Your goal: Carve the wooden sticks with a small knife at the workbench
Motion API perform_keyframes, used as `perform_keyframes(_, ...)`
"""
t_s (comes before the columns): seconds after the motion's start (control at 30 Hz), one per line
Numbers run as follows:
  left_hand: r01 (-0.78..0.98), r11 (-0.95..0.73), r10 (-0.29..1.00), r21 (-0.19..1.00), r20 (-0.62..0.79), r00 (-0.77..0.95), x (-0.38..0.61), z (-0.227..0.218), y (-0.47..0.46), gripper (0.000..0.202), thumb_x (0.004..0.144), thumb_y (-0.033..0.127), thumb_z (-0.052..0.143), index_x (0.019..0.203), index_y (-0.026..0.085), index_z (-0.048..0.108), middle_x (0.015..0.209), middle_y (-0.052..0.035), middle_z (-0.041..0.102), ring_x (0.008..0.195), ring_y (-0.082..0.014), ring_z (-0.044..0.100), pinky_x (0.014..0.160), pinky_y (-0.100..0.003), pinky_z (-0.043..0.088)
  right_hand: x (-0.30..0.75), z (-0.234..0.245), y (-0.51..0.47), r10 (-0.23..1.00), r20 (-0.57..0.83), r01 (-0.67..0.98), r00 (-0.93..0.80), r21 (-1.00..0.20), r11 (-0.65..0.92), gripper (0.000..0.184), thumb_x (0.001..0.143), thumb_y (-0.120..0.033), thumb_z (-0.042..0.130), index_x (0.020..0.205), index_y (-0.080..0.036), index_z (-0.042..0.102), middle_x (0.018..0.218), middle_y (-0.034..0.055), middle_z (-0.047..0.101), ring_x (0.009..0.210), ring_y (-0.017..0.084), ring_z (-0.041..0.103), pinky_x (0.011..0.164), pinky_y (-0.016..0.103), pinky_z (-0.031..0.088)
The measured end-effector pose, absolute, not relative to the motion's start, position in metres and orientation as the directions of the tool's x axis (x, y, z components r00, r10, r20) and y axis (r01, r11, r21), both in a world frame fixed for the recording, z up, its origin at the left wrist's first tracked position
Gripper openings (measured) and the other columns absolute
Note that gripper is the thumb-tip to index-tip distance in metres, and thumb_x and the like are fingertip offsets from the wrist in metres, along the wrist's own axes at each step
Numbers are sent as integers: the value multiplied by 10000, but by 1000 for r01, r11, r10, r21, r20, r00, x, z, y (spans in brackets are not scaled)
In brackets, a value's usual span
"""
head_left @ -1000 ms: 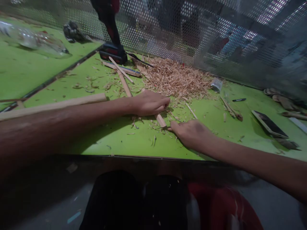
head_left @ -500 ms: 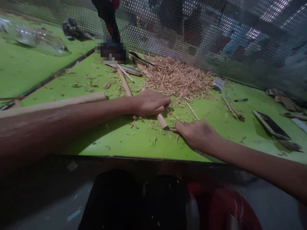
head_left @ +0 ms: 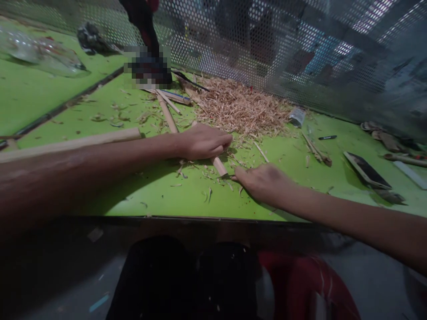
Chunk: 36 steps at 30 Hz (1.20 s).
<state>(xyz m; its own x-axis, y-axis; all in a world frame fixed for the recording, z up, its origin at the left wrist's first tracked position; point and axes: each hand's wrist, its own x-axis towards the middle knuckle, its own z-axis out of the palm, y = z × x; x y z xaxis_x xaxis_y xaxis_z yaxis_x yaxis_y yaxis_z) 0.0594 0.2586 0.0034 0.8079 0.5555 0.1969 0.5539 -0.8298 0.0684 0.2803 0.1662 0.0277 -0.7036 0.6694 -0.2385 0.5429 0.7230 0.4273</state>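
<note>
My left hand is closed over a pale wooden stick, pressing it to the green table. The near end of the stick sticks out below my fingers; the part under my palm is hidden. My right hand grips a small knife, its handle mostly covered by my fingers. The short dark blade touches or lies just beside the stick's near end. A longer wooden rod runs beyond my left wrist; whether it joins the held stick I cannot tell. Loose shavings lie around both hands.
A heap of shavings lies against the perforated metal screen. A thick wooden rod lies beside my left forearm. Plastic bottle, clear cup, black pen and phone are on the green table.
The whole scene has shifted slightly left in view. Both hands keep their grips, and the knife blade stays by the stick's near end.
</note>
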Motion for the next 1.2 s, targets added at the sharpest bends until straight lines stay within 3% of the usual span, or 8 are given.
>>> perform_keyframes(0.3, 553, -832, 550, 45, 199, 811, 61, 3, 259, 211, 923, 277, 359, 903, 222, 561, 840, -45, 653, 700, -198, 547, 588, -316, 288, 274, 35, 180, 641, -310, 545, -702, 347, 764, 332, 1054, -280, 334, 1066, -162, 644, 616, 1, 631, 464, 133, 370, 499, 306, 156)
perform_keyframes(0.5, 538, -842, 536, 52, 198, 820, 61, 3, 261, 222, 920, 297, 373, 908, 219, 581, 867, -55, 661, 701, -202, 548, 573, -321, 277, 288, 31, 176, 653, -252, 573, -714, 326, 752, 474, 1072, -383, 243, 989, -178, 662, 615, 28, 641, 473, 148, 410, 496, 306, 148)
perform_keyframes(0.8, 528, -846, 529, 70, 223, 819, 60, 1, 262, 227, 919, 301, 380, 920, 224, 594, 875, -53, 667, 709, -205, 552, 576, -318, 279, 299, 29, 175, 689, -193, 619, -698, 321, 717, 444, 1052, -396, 298, 961, -184, 677, 592, 31, 655, 452, 163, 452, 476, 310, 164)
perform_keyframes(1.07, 523, -848, 528, 86, 235, 816, 62, 3, 261, 202, 913, 309, 402, 884, 222, 582, 832, -53, 659, 682, -202, 545, 563, -316, 276, 294, 31, 168, 691, -193, 587, -696, 401, 703, 386, 1051, -328, 312, 937, -188, 652, 576, 23, 643, 449, 154, 448, 465, 304, 139)
perform_keyframes(1.2, 540, -835, 548, 107, 238, 802, 63, 3, 261, 192, 899, 288, 411, 878, 219, 589, 825, -53, 658, 673, -200, 543, 562, -315, 278, 292, 31, 168, 687, -217, 570, -694, 417, 708, 369, 1049, -278, 305, 971, -192, 655, 664, 29, 690, 472, 145, 458, 472, 299, 143)
